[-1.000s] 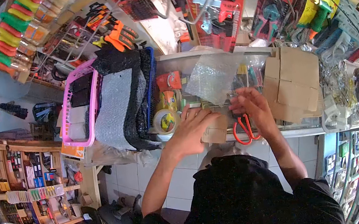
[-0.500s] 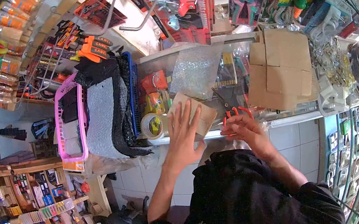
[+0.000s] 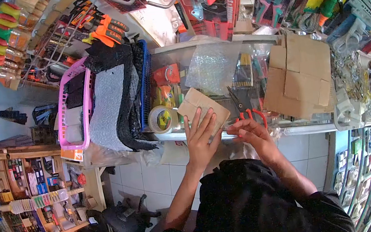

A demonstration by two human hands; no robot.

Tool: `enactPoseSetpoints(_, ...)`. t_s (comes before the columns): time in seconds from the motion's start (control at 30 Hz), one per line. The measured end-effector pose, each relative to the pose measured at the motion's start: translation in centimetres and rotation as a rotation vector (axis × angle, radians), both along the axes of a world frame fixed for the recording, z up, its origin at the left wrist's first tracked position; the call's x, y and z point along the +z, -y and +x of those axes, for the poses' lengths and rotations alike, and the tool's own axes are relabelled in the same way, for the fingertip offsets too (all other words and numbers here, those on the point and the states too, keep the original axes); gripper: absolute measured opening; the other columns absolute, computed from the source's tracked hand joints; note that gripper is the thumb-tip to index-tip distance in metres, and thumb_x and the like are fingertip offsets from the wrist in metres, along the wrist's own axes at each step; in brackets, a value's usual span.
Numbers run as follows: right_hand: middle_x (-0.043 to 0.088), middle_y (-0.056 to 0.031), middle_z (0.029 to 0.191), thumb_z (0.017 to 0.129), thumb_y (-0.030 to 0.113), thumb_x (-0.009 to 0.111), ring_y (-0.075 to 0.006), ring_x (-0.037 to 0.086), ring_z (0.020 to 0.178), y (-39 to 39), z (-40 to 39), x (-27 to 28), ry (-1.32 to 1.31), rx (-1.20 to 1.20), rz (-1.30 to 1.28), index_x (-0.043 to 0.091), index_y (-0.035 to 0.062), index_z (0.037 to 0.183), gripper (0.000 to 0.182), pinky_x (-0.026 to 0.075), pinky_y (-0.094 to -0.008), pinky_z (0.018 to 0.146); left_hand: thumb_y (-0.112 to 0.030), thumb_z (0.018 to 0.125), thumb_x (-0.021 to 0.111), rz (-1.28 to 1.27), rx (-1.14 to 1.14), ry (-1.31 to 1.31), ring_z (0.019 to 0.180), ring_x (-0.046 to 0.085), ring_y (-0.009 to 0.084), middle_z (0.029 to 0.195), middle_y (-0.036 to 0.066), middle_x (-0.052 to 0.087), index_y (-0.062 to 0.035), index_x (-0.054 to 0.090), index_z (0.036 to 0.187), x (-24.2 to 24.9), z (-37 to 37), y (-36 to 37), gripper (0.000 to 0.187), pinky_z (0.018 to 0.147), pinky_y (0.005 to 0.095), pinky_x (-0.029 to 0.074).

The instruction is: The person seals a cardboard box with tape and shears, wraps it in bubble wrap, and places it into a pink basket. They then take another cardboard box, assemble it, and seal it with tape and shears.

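Note:
A small brown cardboard box lies tilted at the counter's front edge. My left hand rests on its near side, fingers spread flat across the cardboard. Just right of it, my right hand is closed, its fingers bent and thumb near the fingertips. Whatever those fingers pinch, if anything, is too small to make out. Behind the right hand lie scissors with dark blades apart and red handles, partly covered by the fingers. A roll of tape sits left of the box.
Clear bubble wrap lies on the glass counter behind the box. Flattened cardboard is at right. At left stand a pink basket, a blue basket and draped black bubble wrap. Packaged tools hang above the far edge.
The view has shifted, so the counter's contents appear slightly further right. My left hand and the box have turned a little, and my left fingers sit lower on the box. My right hand stays near the scissors.

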State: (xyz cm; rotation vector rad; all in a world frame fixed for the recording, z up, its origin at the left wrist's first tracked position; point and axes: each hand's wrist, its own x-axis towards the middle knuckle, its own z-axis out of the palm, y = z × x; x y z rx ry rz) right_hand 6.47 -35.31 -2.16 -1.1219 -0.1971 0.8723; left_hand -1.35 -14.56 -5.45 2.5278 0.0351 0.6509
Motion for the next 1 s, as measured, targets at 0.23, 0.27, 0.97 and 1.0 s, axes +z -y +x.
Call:
enactPoseSetpoints(0.23, 0.068, -0.0088, 0.129, 0.108, 0.021, 0.06, -0.0184, 0.06, 0.126, 0.4, 0.7, 0.0, -0.016, 0.009, 0.055, 0.06, 0.0032, 0.131, 0.03, 0.046, -0.0357, 0.106, -0.01, 0.084, 0.082, -0.072, 0.063, 0.082, 0.146, 0.048, 0.0313, 0.149, 0.006, 0.062, -0.0079, 0.071, 0.133, -0.7, 0.6, 1.1, 0.05, 0.126, 0.0605, 0.017)
enactPoseSetpoints(0.27, 0.068, -0.0086, 0.129, 0.108, 0.021, 0.06, -0.0183, 0.06, 0.126, 0.5, 0.7, -0.1, -0.013, 0.011, 0.065, 0.06, 0.0033, 0.131, 0.03, 0.046, -0.0356, 0.106, -0.009, 0.084, 0.081, -0.082, 0.055, 0.071, 0.146, 0.048, 0.0314, 0.148, 0.006, 0.063, -0.008, 0.07, 0.134, -0.6, 0.6, 1.0, 0.051, 0.126, 0.0603, 0.017)
enactPoseSetpoints(0.97, 0.067, -0.0054, 0.13, 0.107, 0.015, 0.058, -0.0151, 0.058, 0.124, -1.3, 1.9, -1.1, 0.093, 0.091, 0.062, 0.062, 0.0049, 0.13, 0.026, 0.042, -0.0341, 0.109, -0.01, 0.086, 0.075, -0.113, -0.014, 0.004, 0.148, 0.043, 0.0325, 0.152, 0.007, 0.058, -0.0095, 0.064, 0.131, -0.3, 0.1, 0.5, 0.046, 0.127, 0.062, 0.01)
enactPoseSetpoints(1.0, 0.067, -0.0059, 0.127, 0.107, 0.017, 0.059, -0.0155, 0.058, 0.122, -1.3, 1.9, -1.2, 0.115, 0.068, 0.05, 0.062, 0.0038, 0.13, 0.026, 0.043, -0.0339, 0.107, -0.01, 0.086, 0.074, -0.088, -0.008, -0.02, 0.148, 0.043, 0.0323, 0.152, 0.007, 0.058, -0.0095, 0.064, 0.132, 0.1, 0.1, 0.5, 0.047, 0.127, 0.062, 0.01)
